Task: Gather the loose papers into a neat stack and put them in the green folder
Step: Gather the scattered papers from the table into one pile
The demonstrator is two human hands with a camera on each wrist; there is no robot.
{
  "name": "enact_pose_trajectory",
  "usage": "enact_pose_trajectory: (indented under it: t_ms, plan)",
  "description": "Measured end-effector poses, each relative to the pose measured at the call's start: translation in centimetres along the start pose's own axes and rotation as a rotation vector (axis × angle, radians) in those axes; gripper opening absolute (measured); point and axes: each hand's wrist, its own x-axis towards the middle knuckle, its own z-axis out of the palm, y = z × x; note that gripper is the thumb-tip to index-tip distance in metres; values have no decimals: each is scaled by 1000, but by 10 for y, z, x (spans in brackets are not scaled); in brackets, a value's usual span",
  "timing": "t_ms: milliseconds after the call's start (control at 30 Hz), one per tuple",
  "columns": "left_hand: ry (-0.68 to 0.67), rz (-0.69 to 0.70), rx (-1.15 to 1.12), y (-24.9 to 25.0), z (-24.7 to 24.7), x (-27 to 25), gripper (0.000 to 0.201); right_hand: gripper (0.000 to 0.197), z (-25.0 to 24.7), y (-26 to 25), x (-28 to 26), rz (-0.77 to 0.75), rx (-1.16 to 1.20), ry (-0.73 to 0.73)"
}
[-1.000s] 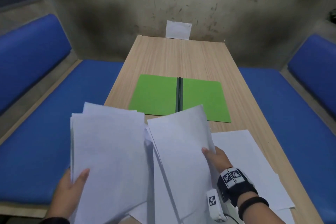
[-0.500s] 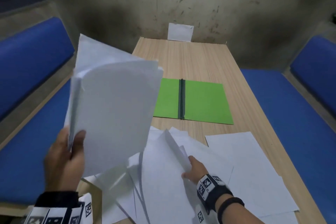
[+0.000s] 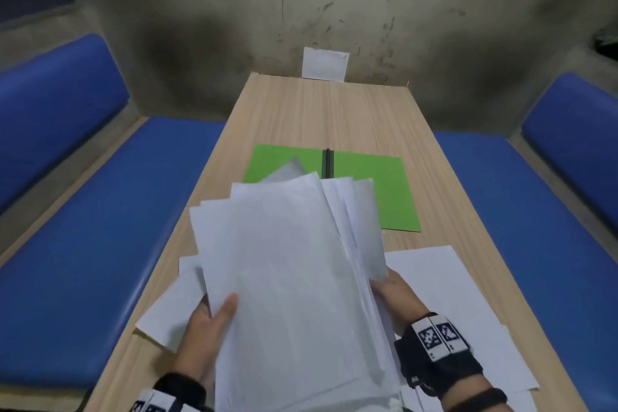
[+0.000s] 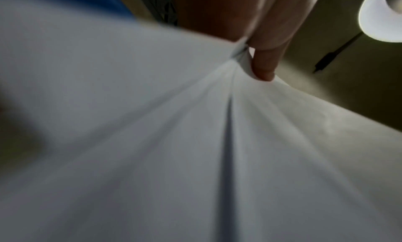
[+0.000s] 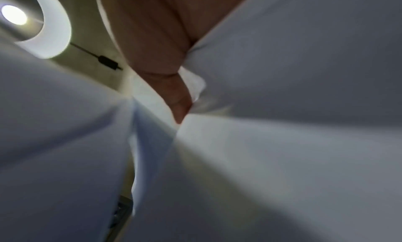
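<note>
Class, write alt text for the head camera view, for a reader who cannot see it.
Two hands, left hand and right hand, hold an uneven bundle of white papers above a wooden table. An open green folder lies flat beyond it, more loose sheets lie underneath, and blue benches flank the table.

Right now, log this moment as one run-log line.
left hand: holds stack | right hand: holds stack | stack: fanned, uneven | folder: open, no paper inside | loose sheets: on table

A long wooden tabletop (image 3: 334,110) carries an open green folder (image 3: 384,191) at its middle and loose white papers (image 3: 444,294) near.
</note>
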Motion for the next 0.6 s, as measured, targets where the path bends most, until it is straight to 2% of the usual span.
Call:
enact_pose_trajectory:
  t_ms: [100,200,333,433,467,533,600]
  plan:
    - [6,-100,-76,-9,8,1,27,31,-2,2,-7,30,99,-24]
    - [23,-137,-133,-10,10,6,34,40,-2,7,-12,30,169,-63]
    - [-64,-98,-99,0,14,6,22,44,-2,6,-23,6,252,-91]
    - [-44,-31,-11,5,20,5,16,72,-2,6,-26,-88,153,-98]
    - [-17,-3,19,6,21,5,15,73,-2,5,-28,-127,85,-76]
    - [25,76,93,12,26,0,15,45,-3,3,-30,-193,16,-1]
    - [25,168,173,26,31,-10,36,25,-5,-4,-36,-233,29,56]
